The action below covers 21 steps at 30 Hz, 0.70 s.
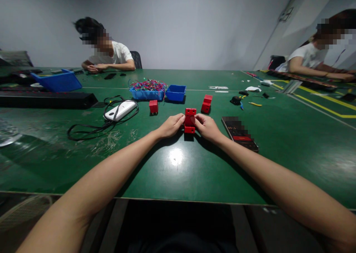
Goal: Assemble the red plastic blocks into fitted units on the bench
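A red block-like part with small dark holes [190,113] stands between my hands, just above or on the green table. My left hand [172,125] grips its left edge, fingers closed. From the other side my right hand [208,127] holds the same part, its thumb lying across the red face. Beyond them, a small red block [153,107] sits to the left and another stepped red piece [206,103] to the right. The fingers behind the part are hidden.
A phone [239,133] lies right of my right hand. Left are a white device [120,110] and a black cable [80,126]. Farther back stand a blue tray of coloured wires [147,94] and a blue bin [175,93]. Two people sit across the table [155,178].
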Each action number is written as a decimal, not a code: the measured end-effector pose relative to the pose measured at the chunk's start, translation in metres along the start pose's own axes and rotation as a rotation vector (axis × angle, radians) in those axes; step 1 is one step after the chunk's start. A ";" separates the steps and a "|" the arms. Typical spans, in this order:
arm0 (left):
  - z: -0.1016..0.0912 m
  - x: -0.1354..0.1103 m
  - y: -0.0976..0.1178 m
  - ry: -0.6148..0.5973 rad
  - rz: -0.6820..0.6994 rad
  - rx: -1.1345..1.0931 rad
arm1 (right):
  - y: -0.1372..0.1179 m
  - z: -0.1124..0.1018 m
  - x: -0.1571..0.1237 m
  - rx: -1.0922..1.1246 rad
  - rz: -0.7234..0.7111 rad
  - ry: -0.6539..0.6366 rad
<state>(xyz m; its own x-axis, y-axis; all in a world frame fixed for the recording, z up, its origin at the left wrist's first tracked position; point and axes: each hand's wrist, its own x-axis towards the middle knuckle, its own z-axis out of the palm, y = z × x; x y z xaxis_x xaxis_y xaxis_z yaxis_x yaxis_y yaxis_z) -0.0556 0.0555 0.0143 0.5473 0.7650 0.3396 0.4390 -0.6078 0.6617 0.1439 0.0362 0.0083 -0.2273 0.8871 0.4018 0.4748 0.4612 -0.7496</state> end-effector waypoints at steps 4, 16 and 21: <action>0.001 0.000 -0.001 -0.008 0.007 -0.011 | 0.000 0.000 0.000 -0.020 0.010 0.006; 0.001 -0.001 -0.002 -0.013 0.019 0.004 | 0.001 0.001 0.002 0.052 0.031 -0.002; 0.001 -0.001 -0.001 -0.012 0.020 0.021 | 0.003 0.002 0.003 0.091 0.063 0.013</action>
<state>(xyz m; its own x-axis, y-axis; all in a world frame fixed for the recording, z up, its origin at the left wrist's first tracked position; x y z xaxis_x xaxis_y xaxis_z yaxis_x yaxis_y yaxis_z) -0.0558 0.0549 0.0125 0.5643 0.7501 0.3448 0.4424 -0.6274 0.6408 0.1427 0.0404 0.0060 -0.1881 0.9145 0.3583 0.4084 0.4046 -0.8182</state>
